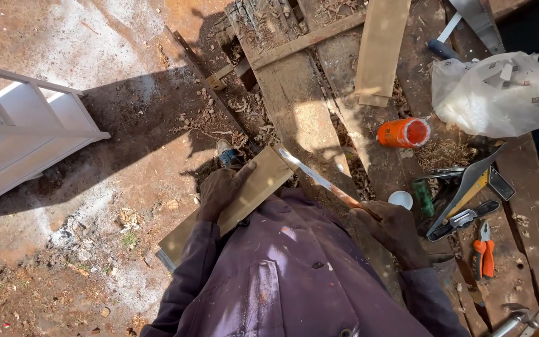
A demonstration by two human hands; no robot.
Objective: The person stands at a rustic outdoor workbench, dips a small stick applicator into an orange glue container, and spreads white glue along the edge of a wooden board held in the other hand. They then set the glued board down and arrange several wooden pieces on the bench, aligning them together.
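Note:
My left hand presses down on a flat wooden board that lies slantwise across my body, its far end resting by the workbench edge. My right hand grips the wooden handle of a long thin blade tool, whose metal tip reaches the far end of the board. My purple jacket fills the bottom of the view, and one shoe shows just beyond the board.
A rough wooden workbench carries an orange can, a white lid, a green object, a square, orange-handled pliers, a white plastic bag and planks. A white wooden frame stands on the dirt ground at left.

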